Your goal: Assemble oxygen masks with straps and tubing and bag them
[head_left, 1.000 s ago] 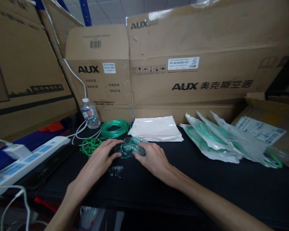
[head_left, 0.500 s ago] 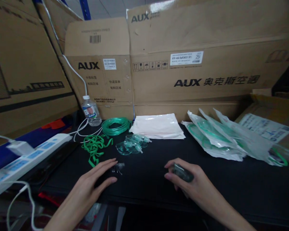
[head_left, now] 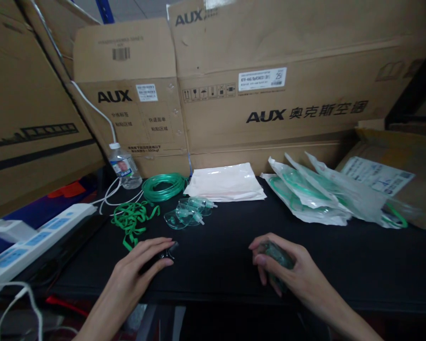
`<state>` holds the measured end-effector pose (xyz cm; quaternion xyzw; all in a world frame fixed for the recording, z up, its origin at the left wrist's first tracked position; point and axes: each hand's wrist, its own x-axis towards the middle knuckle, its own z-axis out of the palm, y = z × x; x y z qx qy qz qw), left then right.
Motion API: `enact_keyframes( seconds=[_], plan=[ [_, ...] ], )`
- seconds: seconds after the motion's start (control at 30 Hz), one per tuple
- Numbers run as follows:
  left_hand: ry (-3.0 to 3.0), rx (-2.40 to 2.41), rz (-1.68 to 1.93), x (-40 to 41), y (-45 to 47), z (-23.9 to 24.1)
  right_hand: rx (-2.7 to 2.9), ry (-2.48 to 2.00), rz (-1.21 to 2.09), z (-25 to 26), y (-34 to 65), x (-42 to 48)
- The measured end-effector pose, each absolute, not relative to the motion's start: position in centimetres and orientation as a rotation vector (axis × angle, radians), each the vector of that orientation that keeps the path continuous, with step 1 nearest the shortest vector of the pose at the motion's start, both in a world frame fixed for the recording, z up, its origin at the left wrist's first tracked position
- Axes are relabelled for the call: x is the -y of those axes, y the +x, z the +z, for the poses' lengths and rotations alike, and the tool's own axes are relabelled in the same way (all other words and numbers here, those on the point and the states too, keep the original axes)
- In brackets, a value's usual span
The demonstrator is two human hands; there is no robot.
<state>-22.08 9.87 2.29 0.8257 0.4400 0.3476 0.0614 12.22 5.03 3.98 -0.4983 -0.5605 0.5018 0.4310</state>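
A translucent green piece, blurred in outline, is held in the right hand near the front edge of the table, right of its middle; the fingers of that hand are curled around it. By the left hand, also near the front edge but further left, some small clear pieces are partly covered; the fingers are bent around them with thumb and forefinger apart, and whether anything is gripped there cannot be told. Between the hands and the back edge, translucent masks are grouped, with a tangled green strap lying to their left. Toward the back edge, a coil of green tubing is set just beside a stack of white packets. Near the back right corner, clear-fronted packages with green contents are overlapped. Near the back left corner a plastic bottle is stood, and along the left edge a white power strip is laid.
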Motion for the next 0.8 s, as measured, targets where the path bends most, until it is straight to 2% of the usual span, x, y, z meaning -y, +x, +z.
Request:
enact_keyframes(
  seconds=[0.37,0.63,0.8],
  plan=[
    [2.697,-1.297,1.019,-9.9,-21.6,2.4,1.412,-1.235,1.252,4.3,12.2,-5.1],
    [2.652,-1.070,0.841,-8.6,-16.7,2.4,1.457,-1.127,1.317,4.2,12.2,-4.6],
    [2.687,-1.154,0.951,-8.5,-15.8,1.9,1.429,-1.077,1.340,4.2,12.2,-4.6]
  ],
)
